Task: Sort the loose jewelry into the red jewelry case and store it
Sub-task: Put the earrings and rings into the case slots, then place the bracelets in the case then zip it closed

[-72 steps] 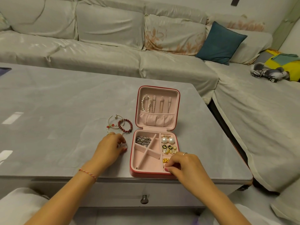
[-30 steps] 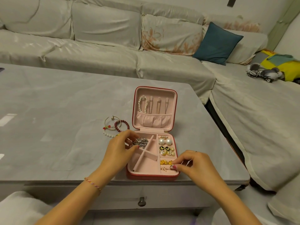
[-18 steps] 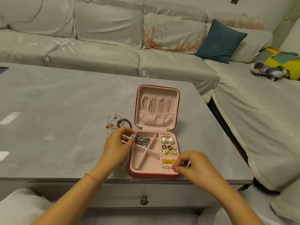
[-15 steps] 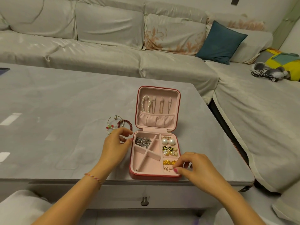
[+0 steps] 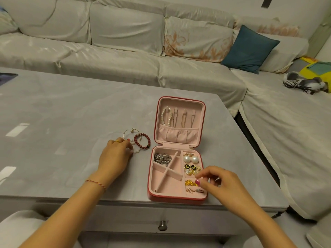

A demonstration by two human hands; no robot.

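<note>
Red jewelry case (image 5: 176, 197): lying open near the front edge of the surface (image 5: 62, 113), lid standing up behind, pearl strand (image 5: 166, 116) hanging inside the lid.
Tray contents: holding a silver chain (image 5: 162, 158) top left, pearl studs (image 5: 190, 159), black-and-gold studs (image 5: 190, 167), a gold piece (image 5: 191, 183) and small rings (image 5: 194, 190) down the right column.
Right hand (image 5: 222, 183): now hovering over the right column, fingers loosely curled, apparently gripping nothing; lifting off the near compartment since 0.5 s ago, suggesting a piece just dropped in.
Left hand (image 5: 114, 158): having moved away from the case edge, now reaching for the loose pieces, fingertips touching white beads (image 5: 135, 151); whether pinching them, cannot tell.
Still loose: dark red bead bracelet (image 5: 142, 141) and gold hoop (image 5: 129, 136) waiting just left of the case.
Meaning: sorting well along, bracelets remaining, closing not yet done.
</note>
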